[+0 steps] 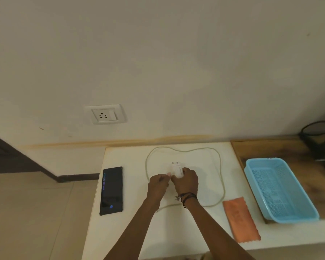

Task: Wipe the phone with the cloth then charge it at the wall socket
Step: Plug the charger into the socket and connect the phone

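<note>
nearest, the orange cloth (241, 220) lies flat at the table (120, 237) edge, thin and soft with zigzag ends. the right hand (186, 182) is closed around the white charger (177, 169), a small hard block, probably light and smooth; the body is the best place to hold it. the left hand (159, 182) pinches something at its near end, maybe the cable (221, 175) plug, i cannot tell. the cable looks limp and loops around both hands. the phone (111, 190), flat, glossy, likely slippery, lies at left. beyond is the socket (105, 114) on the wall.
</note>
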